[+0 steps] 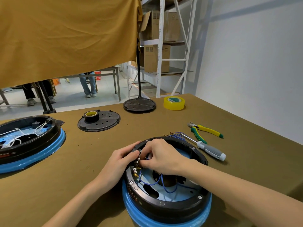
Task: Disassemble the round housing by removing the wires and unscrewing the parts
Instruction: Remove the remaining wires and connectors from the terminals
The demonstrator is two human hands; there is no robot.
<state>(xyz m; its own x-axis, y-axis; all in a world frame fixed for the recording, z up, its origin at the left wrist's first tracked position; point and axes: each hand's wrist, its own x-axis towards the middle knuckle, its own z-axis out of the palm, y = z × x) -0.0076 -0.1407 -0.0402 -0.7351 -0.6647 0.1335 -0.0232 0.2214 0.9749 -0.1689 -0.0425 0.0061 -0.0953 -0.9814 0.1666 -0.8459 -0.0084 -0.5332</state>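
Observation:
The round housing (167,207), black with a blue lower band, stands upside down near the table's front edge. Blue wires (165,184) run inside it to a row of brass terminals (136,166) on its left inner wall. My left hand (119,163) grips the housing's left rim from outside, fingers curled over the edge. My right hand (162,156) reaches in from the right and pinches a wire connector at the terminals. A bundle of loose blue wires (176,134) with brass ends lies just behind the housing.
A screwdriver (209,150) and yellow-green pliers (205,130) lie to the right. A second housing (27,141) with white wires sits at left. Behind lie a black cover plate (105,124) carrying a tape roll (91,115), another black disc (139,104) and yellow tape (174,103).

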